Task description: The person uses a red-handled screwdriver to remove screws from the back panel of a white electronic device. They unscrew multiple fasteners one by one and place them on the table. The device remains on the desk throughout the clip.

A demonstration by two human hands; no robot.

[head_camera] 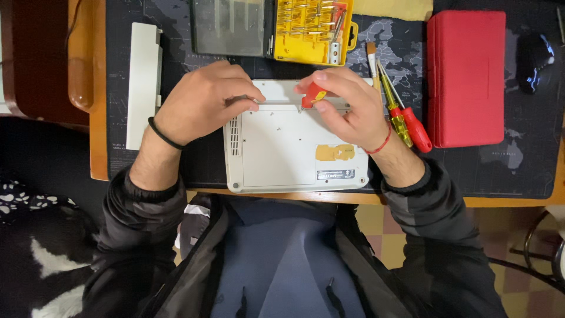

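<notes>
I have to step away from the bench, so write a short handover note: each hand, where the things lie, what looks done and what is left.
Right hand: grip on a small red screwdriver, tip down at the white laptop's upturned underside, near its far edge.
Left hand: rests on the laptop's far left corner, pinching something too small to tell.
Nearby: open yellow bit set, two spare screwdrivers and a brush to the right, red case, white panel to the left.
Done: cannot tell. Left: bottom cover still on.

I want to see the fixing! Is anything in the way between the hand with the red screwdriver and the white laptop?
Nothing visible is. The right hand holds the red screwdriver straight down onto the white laptop, and the left hand rests on its upper edge, beside it.
</notes>
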